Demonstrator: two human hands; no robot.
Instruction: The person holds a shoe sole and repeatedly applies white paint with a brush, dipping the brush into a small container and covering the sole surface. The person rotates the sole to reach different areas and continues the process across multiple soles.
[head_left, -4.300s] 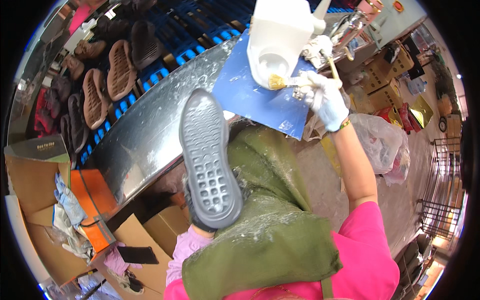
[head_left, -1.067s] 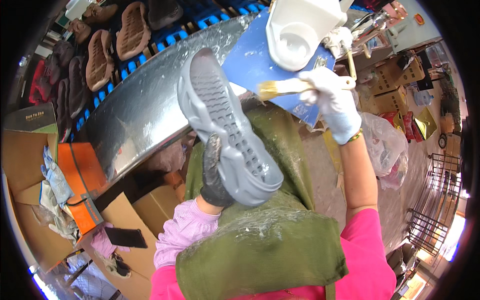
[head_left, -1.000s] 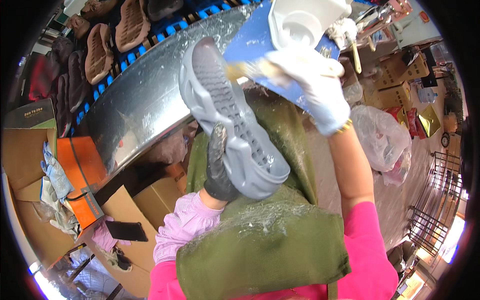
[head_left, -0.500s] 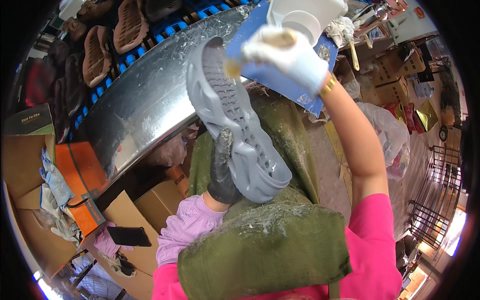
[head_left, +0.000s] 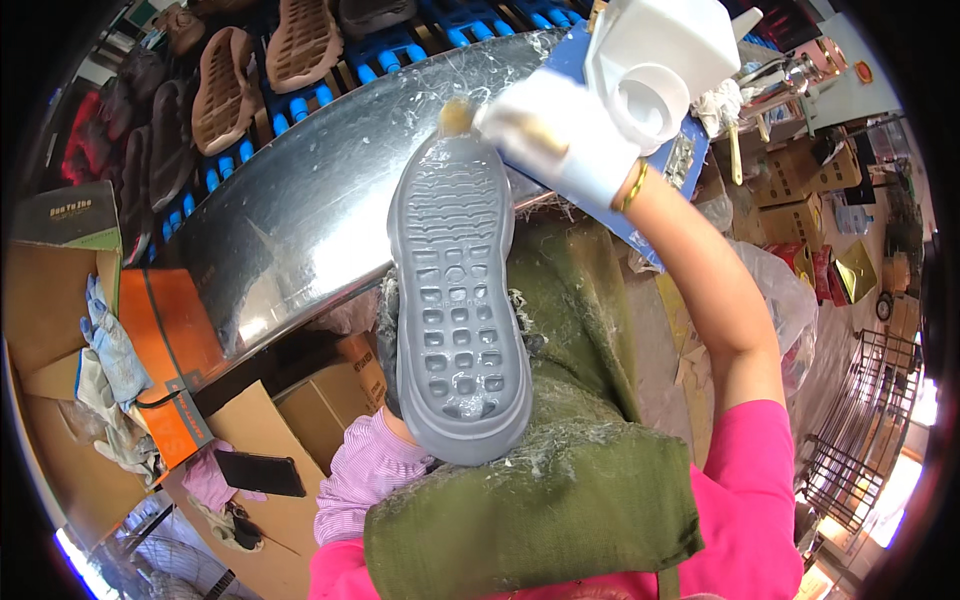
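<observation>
A grey shoe sole stands nearly upright before me, its hollow, gridded inner side facing me. Wet shine shows in the cells near its heel. My left hand, in a black glove, grips the sole from behind; glove edges show along both sides and the palm is hidden. My right hand, in a white glove and blurred by motion, is closed around a brush. The brush's yellowish bristles are at the sole's far tip. Right beside that hand is a white plastic container with a round opening.
The container stands on a blue board at the metal table's right end. Brown soles lie on a blue roller conveyor beyond. At left are an orange box, cartons, gloves and a phone. A plastic bag sits at right.
The sole has turned from a slant to upright, its inner side now facing me squarely. My right hand and brush have shifted to the sole's far tip. The view has moved slightly.
</observation>
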